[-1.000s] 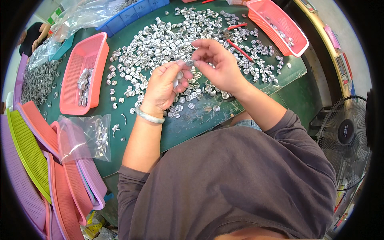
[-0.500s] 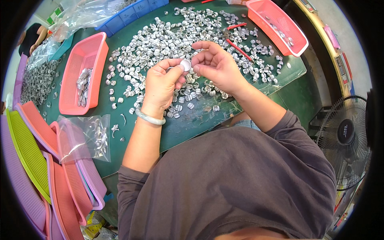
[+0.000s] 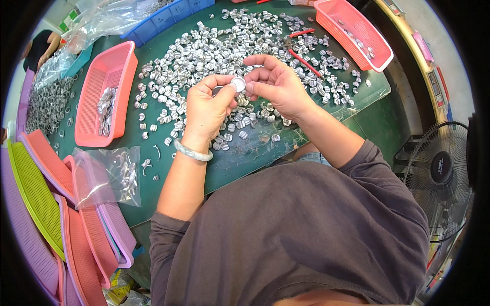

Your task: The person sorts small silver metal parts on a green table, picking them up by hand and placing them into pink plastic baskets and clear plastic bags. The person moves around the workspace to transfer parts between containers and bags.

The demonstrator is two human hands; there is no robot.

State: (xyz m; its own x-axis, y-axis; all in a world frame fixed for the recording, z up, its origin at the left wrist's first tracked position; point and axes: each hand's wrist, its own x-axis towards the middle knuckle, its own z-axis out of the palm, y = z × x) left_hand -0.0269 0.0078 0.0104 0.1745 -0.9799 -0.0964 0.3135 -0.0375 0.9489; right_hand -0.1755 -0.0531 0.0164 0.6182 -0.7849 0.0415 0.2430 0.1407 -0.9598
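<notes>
A small round silvery disc (image 3: 238,83) with a raised rim is pinched between the thumb and index finger of my left hand (image 3: 210,104). Another rounded grey piece (image 3: 217,91) shows partly behind that thumb; the fingers hide the rest. My right hand (image 3: 278,86) meets the disc's right edge with its thumb and a curled finger, while its index finger arches above. Beneath both hands spreads a large heap of small striped silvery curved pieces (image 3: 204,56). Pliers with red handles (image 3: 304,62) lie in the heap beyond my right hand.
Pink baskets with metal pieces stand left (image 3: 84,122) and far right (image 3: 375,58). A clear bag (image 3: 109,178) lies near stacked coloured baskets (image 3: 76,245). A blue bin (image 3: 168,18) is at the back, a fan (image 3: 441,173) at right. Another person (image 3: 43,48) is far left.
The disc has shifted slightly to the right and turned a little in my fingers. My right fingertips are now closer to its edge.
</notes>
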